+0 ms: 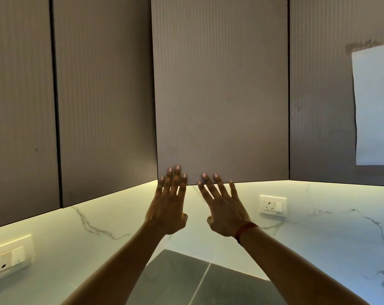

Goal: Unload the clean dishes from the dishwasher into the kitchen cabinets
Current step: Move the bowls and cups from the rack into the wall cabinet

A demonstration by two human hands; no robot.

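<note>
I look up at a row of grey ribbed upper cabinets. The corner cabinet door [219, 89] in the middle is closed. My left hand [168, 203] reaches up with straight fingers, its fingertips at the door's lower left corner. My right hand [224, 208], with a red band on the wrist, has spread fingers whose tips reach the door's bottom edge. Neither hand holds anything. No dishes and no dishwasher are in view.
More closed cabinet doors [103, 95] stand to the left and right [318, 95]. A white paper sheet [375, 106] hangs on the right door. Wall sockets [272, 205] [6, 258] sit on the lit marble backsplash [318, 227]. A dark grey countertop [186, 280] lies below.
</note>
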